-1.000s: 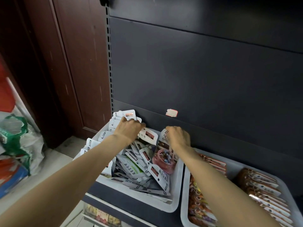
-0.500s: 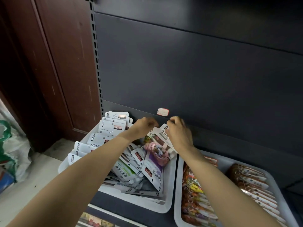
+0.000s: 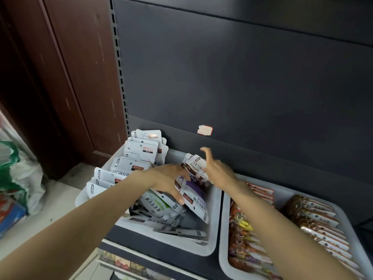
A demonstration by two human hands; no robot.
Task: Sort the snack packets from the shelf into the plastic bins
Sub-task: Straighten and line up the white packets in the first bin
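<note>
Reaching in from the lower left of the frame, the left hand (image 3: 167, 178) lies palm-down over the loose packets in the left bin (image 3: 212, 235), its fingers (image 3: 177, 196) spread and pressing on a green-and-white packet (image 3: 159, 205) and the edge of a purple-and-white packet (image 3: 194, 196); whether they grip either cannot be told. The right hand (image 3: 217, 170) comes in from the lower right, at frame centre, just behind a white packet with dark print (image 3: 196, 166). Its fingers are straight and splayed, the uppermost blurred; it appears to touch the packet's back rather than hold it.

The left bin sits on the shelf (image 3: 141, 239), centre of frame. A row of upright white packets (image 3: 139, 152) stands along its left side; the remainder lie jumbled. Touching it on the right is a second grey bin (image 3: 224, 249) holding orderly rows of orange and brown packets (image 3: 314, 221). The dark back panel (image 3: 242, 87) carries a torn label (image 3: 205, 130) above the hands. A green-and-white sack (image 3: 18, 174) lies at the left edge.
</note>
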